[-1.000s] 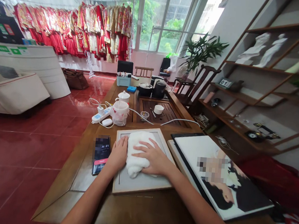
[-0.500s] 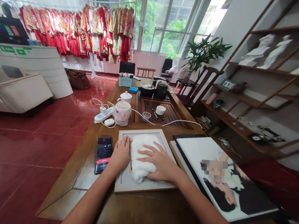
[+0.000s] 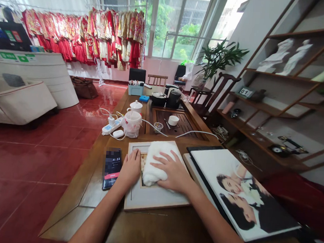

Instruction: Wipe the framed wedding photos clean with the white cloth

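Observation:
A picture frame [image 3: 136, 200] with a pale wooden edge and a light grey mount lies flat on the table. On it a white cloth [image 3: 154, 171], bunched and fluffy, covers most of the middle. Part of a small picture [image 3: 143, 161] shows along the cloth's left side. My right hand [image 3: 173, 173] lies on top of the cloth with fingers spread, pressing it against the frame. My left hand [image 3: 131, 167] rests on the frame's left side, its fingers stretched out and lying flat. Close by on the left is a phone [image 3: 112, 168] with a lit timer screen.
Large photo prints [image 3: 209, 159] lie stacked on the right. Beyond the frame are a white cup [image 3: 132, 121], a power strip [image 3: 112, 127], a white cable [image 3: 195, 131] across the table, and a tea tray [image 3: 162, 116] with a small bowl [image 3: 173, 120].
My right hand has pushed the cloth slightly away and to the right, so more of the small picture shows at its lower left. My left hand stays in place.

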`<state>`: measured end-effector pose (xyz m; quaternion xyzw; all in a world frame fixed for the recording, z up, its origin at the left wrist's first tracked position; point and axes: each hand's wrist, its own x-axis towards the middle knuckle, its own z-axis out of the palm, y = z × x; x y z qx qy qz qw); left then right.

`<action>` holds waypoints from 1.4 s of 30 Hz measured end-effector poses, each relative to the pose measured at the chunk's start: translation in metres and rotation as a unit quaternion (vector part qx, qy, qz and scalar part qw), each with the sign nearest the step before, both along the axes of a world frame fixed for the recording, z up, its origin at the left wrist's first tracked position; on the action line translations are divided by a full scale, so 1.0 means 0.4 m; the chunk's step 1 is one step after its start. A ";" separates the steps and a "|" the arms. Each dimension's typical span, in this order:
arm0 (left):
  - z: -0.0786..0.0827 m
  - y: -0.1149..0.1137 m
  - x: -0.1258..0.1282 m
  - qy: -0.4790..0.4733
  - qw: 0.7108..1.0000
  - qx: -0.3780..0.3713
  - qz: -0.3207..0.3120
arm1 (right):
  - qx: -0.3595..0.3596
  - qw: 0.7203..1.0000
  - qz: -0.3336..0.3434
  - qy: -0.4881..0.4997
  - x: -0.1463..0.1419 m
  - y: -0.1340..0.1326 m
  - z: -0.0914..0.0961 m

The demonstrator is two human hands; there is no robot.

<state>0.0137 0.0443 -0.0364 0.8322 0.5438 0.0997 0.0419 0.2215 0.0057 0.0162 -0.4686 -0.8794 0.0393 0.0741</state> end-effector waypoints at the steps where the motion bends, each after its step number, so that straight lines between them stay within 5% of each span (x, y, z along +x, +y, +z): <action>1: 0.000 0.000 0.000 -0.001 1.000 0.001 0.000 | -0.007 1.000 0.007 0.003 0.003 -0.017 0.003; 6: -0.001 0.004 -0.002 -0.008 1.000 0.001 -0.001 | 0.001 1.000 -0.005 -0.006 0.040 -0.062 0.011; 16: 0.000 0.003 -0.002 -0.015 1.000 -0.005 0.003 | 0.070 0.994 -0.071 -0.041 0.060 0.028 -0.013; 27: -0.014 0.012 -0.003 -0.026 1.000 -0.012 0.003 | 0.002 0.999 -0.044 -0.005 0.081 -0.089 0.008; 37: -0.001 0.009 -0.002 -0.008 1.000 -0.007 -0.006 | 0.065 0.991 -0.114 -0.036 0.031 0.024 -0.016; 42: -0.003 0.009 -0.002 -0.004 1.000 0.000 -0.003 | 0.052 0.994 -0.093 -0.029 0.038 -0.024 -0.009</action>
